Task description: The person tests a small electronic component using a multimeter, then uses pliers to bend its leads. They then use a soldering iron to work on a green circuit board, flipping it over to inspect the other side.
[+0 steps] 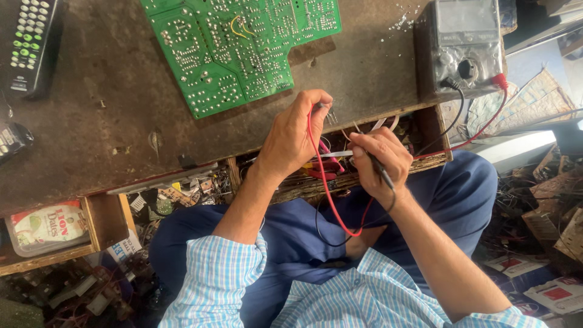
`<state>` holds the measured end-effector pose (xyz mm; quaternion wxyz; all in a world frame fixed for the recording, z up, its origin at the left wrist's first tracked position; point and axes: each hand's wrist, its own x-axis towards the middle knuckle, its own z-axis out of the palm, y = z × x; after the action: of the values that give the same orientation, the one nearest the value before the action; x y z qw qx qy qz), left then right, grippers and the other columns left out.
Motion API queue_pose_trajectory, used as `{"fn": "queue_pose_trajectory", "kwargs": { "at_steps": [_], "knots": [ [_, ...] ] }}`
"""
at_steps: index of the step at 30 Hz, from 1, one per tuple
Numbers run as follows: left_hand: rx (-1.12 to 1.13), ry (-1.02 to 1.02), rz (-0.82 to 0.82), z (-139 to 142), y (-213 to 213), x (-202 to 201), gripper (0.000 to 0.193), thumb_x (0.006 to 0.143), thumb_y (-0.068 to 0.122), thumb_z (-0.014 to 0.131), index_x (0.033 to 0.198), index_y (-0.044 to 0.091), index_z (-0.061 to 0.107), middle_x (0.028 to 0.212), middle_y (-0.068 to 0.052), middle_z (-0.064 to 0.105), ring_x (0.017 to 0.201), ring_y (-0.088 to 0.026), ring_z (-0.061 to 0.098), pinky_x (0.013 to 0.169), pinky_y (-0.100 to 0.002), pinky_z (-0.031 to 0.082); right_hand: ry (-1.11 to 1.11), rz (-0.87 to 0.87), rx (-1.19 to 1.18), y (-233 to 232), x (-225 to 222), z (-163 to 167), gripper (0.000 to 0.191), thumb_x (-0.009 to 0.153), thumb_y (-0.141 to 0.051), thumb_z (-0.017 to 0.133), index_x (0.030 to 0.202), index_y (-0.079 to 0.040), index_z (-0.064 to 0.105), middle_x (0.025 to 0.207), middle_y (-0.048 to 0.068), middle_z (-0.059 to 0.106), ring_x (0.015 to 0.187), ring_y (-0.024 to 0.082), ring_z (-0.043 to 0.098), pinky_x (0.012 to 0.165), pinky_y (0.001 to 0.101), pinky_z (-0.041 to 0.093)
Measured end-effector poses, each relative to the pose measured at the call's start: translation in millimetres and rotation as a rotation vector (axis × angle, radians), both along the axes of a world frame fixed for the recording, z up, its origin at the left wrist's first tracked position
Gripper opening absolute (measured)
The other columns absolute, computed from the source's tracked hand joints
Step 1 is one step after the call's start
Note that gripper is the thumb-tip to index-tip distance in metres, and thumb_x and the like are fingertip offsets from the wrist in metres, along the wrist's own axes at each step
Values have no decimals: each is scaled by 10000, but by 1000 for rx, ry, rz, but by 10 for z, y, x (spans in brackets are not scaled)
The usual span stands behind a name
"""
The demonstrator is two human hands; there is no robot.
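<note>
The worn brown workbench [109,121] is my landmark, and the green circuit board [237,48] lies flat on its top, solder side up, well beyond my hands. At the bench's far right corner sits the grey multimeter [461,45], with a red lead [331,194] and a black lead [452,121] running from its near face down toward me.

Both hands work at the bench's near edge, above the open drawer [340,173] full of odds and ends. My left hand [294,136] is nearer the board; its fingers are pinched together on the red probe [317,109], whose long axis runs roughly straight away from me, tip pointing at the bench edge. The red lead loops down from it across my lap.

My right hand [379,158], just beside the left, is closed on the black probe [379,170], which lies slanted across the fingers, its upper end aimed toward my left hand (the very tip is hidden, so I cannot tell whether the two tips touch).
</note>
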<state>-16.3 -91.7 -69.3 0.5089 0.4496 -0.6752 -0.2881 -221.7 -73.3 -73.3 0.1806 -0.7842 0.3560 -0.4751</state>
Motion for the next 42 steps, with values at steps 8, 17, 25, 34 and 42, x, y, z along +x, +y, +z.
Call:
{"fn": "queue_pose_trajectory", "kwargs": {
  "at_steps": [8, 17, 25, 34, 42],
  "knots": [
    [-152, -77, -24, 4, 16, 2, 251, 1035, -62, 611, 1237, 49, 512, 1098, -158, 639, 967, -349, 702, 770, -415, 558, -152, -94, 239, 74, -2, -149, 172, 1008, 52, 654, 1157, 12, 578, 944, 110, 735, 814, 180, 707, 731, 259, 548],
    [-129, -64, -70, -13, 12, 28, 333, 970, -142, 608, 1234, 37, 514, 1086, -146, 617, 840, -283, 668, 731, -387, 551, 28, -64, 43, 28, 38, 14, 214, 933, 83, 748, 1122, 12, 677, 1050, 161, 695, 876, 252, 700, 757, 319, 556],
    [-154, -79, -57, -29, 32, 4, 354, 955, -156, 613, 1234, 35, 507, 1112, -138, 619, 847, -279, 662, 730, -383, 548, 29, -48, 23, 24, 23, -18, 218, 918, 77, 777, 1101, 30, 668, 1107, 189, 714, 992, 280, 743, 840, 338, 601],
    [-209, -150, -72, 6, 19, 14, 421, 880, -160, 633, 1237, 28, 511, 1133, -143, 611, 932, -314, 643, 839, -418, 550, -83, -27, 18, -33, 114, 67, 188, 910, 123, 736, 1072, 59, 664, 1104, 192, 728, 1141, 339, 740, 1002, 398, 604],
    [-213, -158, -28, -2, -38, -5, 366, 897, -153, 624, 1196, 28, 515, 1124, -155, 639, 1067, -365, 670, 880, -442, 558, -46, -23, -58, -91, 191, 20, 207, 835, 142, 771, 970, 46, 647, 1045, 190, 726, 1074, 321, 748, 1042, 454, 593]
  ]
}}
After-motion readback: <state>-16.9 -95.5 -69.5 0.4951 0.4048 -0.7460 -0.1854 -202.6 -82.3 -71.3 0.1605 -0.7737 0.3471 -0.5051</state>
